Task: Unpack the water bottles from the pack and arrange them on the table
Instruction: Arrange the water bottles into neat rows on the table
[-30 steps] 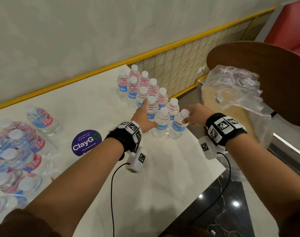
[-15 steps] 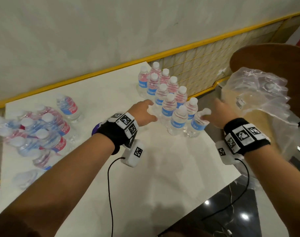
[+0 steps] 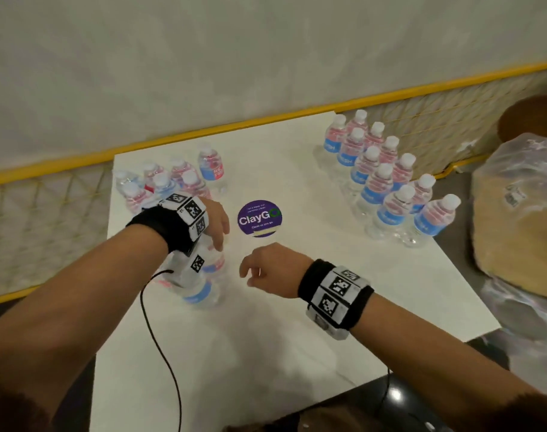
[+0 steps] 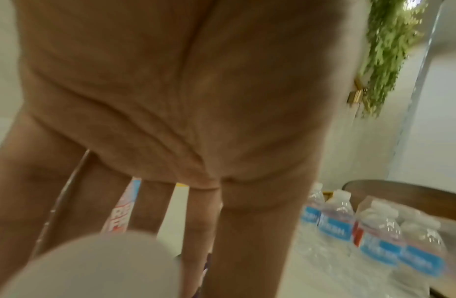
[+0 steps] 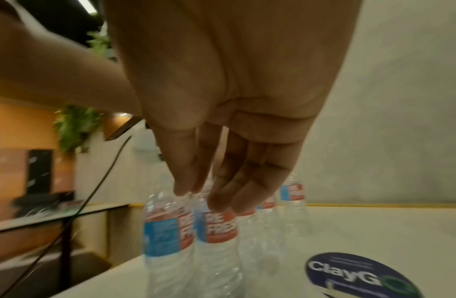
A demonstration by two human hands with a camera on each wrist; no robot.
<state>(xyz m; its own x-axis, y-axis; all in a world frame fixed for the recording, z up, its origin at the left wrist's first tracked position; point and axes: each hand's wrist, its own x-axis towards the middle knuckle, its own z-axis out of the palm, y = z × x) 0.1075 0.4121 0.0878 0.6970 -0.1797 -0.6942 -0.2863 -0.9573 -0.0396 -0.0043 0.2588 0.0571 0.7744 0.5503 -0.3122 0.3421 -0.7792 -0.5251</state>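
Water bottles stand in two groups on the white table (image 3: pixel 266 322): a tidy double row (image 3: pixel 387 182) along the far right edge, caps up and shoulder to shoulder, and a looser cluster (image 3: pixel 169 179) at the far left corner, with two more bottles (image 3: pixel 203 282) at the left edge just under my left wrist. My left hand (image 3: pixel 214 221) is over those nearer bottles, fingers pointing down; in the left wrist view my fingers (image 4: pixel 252 231) hang straight and apart above a white cap (image 4: pixel 94 264), and I cannot see them wrapped around anything, so that hand is relaxed and holds nothing. My right hand (image 3: pixel 266 266) hovers above the table near the middle, just short of the same two bottles; in the right wrist view its fingers (image 5: pixel 221 187) droop loosely together over the labelled bottles, gripping nothing. Between my hands and the right-hand row lies a round purple ClayGo sticker (image 3: pixel 259 217), flat on the tabletop. Off the right edge of the table the crumpled clear plastic wrap (image 3: pixel 521 188) sits on a brown surface beside a dark wooden chair back (image 3: pixel 531 120). A yellow rail (image 3: pixel 203 129) runs along the wall behind the table.
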